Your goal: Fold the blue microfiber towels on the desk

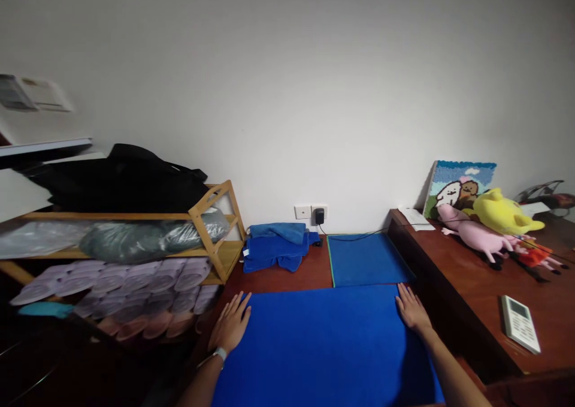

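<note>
A large bright blue cloth (327,341) lies spread flat over the brown table in front of me. My left hand (231,323) rests at its far left corner, fingers stretched out, with a pale watch band on the wrist. On the far right corner lies my right hand (412,309), its fingers extended and flat. Behind the spread cloth is a folded darker blue cloth (368,260) with a green edge. To its left sits a loose pile of blue cloths (278,248) near the wall.
On the left, a wooden rack (215,233) holds a black bag (130,182), plastic-wrapped bundles and several slippers (148,275). A raised brown surface (476,299) at right bears plush toys (503,212), a picture (462,182) and a white remote (520,324). A black plug (319,216) sits in the wall socket.
</note>
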`<state>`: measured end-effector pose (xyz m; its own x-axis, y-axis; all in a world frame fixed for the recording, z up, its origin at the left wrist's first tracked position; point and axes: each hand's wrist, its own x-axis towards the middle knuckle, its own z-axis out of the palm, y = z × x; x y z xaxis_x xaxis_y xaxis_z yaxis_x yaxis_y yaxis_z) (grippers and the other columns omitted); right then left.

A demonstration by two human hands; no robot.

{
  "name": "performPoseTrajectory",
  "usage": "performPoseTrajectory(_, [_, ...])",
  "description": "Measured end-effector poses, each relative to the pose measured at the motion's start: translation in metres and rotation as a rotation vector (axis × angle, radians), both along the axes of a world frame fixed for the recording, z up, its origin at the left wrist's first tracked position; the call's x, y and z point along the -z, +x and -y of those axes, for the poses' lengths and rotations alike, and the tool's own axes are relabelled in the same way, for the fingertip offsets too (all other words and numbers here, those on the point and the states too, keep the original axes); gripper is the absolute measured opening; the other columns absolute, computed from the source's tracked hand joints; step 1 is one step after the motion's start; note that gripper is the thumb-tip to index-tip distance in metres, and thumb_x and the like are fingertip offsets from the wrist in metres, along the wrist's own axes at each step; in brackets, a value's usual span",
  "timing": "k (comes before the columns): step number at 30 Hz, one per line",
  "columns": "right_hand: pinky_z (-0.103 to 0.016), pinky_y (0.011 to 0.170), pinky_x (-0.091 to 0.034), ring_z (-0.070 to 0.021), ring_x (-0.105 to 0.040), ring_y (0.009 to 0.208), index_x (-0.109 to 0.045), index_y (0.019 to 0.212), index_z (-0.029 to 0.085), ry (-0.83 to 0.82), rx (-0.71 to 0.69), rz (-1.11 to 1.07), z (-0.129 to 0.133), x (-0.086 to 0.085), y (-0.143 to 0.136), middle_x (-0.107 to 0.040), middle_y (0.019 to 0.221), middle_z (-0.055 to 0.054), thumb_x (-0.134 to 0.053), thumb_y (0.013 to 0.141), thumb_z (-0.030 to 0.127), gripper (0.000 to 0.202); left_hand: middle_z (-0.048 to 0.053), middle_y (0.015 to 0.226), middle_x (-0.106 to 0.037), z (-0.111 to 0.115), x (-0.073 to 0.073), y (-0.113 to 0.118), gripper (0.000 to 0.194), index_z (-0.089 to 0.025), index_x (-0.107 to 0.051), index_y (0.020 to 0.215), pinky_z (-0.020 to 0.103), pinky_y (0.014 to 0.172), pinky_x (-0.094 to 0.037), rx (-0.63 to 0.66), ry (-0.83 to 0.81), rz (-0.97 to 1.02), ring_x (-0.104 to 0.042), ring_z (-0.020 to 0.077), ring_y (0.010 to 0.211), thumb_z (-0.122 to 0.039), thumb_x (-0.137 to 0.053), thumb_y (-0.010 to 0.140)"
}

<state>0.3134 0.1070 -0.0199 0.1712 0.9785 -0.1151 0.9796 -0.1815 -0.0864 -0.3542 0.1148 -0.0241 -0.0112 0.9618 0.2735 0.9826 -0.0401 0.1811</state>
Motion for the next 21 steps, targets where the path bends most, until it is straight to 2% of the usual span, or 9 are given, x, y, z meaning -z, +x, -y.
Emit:
performPoseTrajectory(4, [-0.044, 0.127, -0.019, -0.0229, -0.017, 0.157, -0.018, 0.164, 0.018, -0.044, 0.030, 0.033, 0.000, -0.010, -0.003, -0.019, 0.170, 0.000, -0.014, 0.101, 0.045, 0.068, 0.009, 0.159, -0.049, 0.001, 0.001, 0.001, 0.055, -0.024, -0.052, 0.149, 0.047, 0.123, -0.033, -0.010, 0.021, 0.009, -0.043, 0.0244, 0.148, -0.042, -0.033, 0.101])
performPoseTrajectory(8, [-0.052, 0.125, -0.020, -0.0276, -0.026, 0.154, -0.037, 0.158, 0.014, 0.029, 0.069, 0.122, -0.001, -0.026, -0.025, -0.035, 0.165, -0.007, -0.025, 0.098, 0.031, 0.064, 0.009, 0.160, -0.048, 0.003, 0.000, 0.004, 0.055, -0.023, -0.051, 0.150, 0.046, 0.123, -0.032, -0.021, 0.021, 0.009, -0.042, 0.0244, 0.149, -0.042, -0.033, 0.101])
performPoseTrajectory(11, [-0.050, 0.125, -0.019, -0.0289, -0.029, 0.153, -0.046, 0.153, 0.010, 0.146, 0.000, 0.112, -0.002, -0.039, -0.079, -0.042, 0.161, -0.013, -0.028, 0.096, 0.025, 0.061, 0.009, 0.160, -0.048, 0.003, -0.001, 0.005, 0.055, -0.024, -0.052, 0.150, 0.046, 0.123, -0.032, -0.024, 0.024, 0.017, -0.043, 0.0253, 0.148, -0.041, -0.035, 0.101])
performPoseTrajectory(14, [-0.044, 0.126, -0.020, -0.0250, -0.029, 0.153, -0.045, 0.154, 0.014, 0.227, -0.257, -0.062, 0.000, -0.046, -0.160, -0.042, 0.162, -0.010, -0.028, 0.100, 0.030, 0.059, 0.009, 0.158, -0.050, 0.005, -0.003, 0.005, 0.054, -0.025, -0.053, 0.149, 0.046, 0.122, -0.032, -0.014, 0.027, 0.024, -0.043, 0.0262, 0.147, -0.042, -0.037, 0.100])
performPoseTrajectory(17, [-0.042, 0.127, -0.019, -0.0209, -0.023, 0.155, -0.036, 0.159, 0.020, 0.188, -0.482, -0.227, 0.004, -0.045, -0.227, -0.033, 0.166, -0.004, -0.026, 0.104, 0.044, 0.061, 0.010, 0.157, -0.051, 0.006, -0.005, 0.005, 0.054, -0.024, -0.054, 0.148, 0.047, 0.122, -0.033, -0.013, 0.030, 0.029, -0.044, 0.0272, 0.147, -0.042, -0.037, 0.101])
performPoseTrajectory(19, [-0.044, 0.128, -0.017, -0.0205, -0.020, 0.156, -0.031, 0.161, 0.021, 0.143, -0.520, -0.261, 0.007, -0.041, -0.244, -0.029, 0.167, -0.003, -0.023, 0.105, 0.050, 0.064, 0.009, 0.157, -0.052, 0.007, -0.007, 0.005, 0.053, -0.025, -0.055, 0.148, 0.047, 0.121, -0.034, -0.016, 0.038, 0.030, -0.044, 0.0270, 0.147, -0.041, -0.036, 0.101])
performPoseTrajectory(21, [-0.045, 0.128, -0.016, -0.0212, -0.019, 0.156, -0.029, 0.161, 0.020, 0.116, -0.482, -0.255, 0.009, -0.035, -0.235, -0.027, 0.167, -0.003, -0.020, 0.105, 0.053, 0.066, 0.009, 0.156, -0.053, 0.007, -0.007, 0.005, 0.053, -0.026, -0.055, 0.147, 0.047, 0.121, -0.035, -0.023, 0.041, 0.027, -0.045, 0.0269, 0.146, -0.042, -0.035, 0.101])
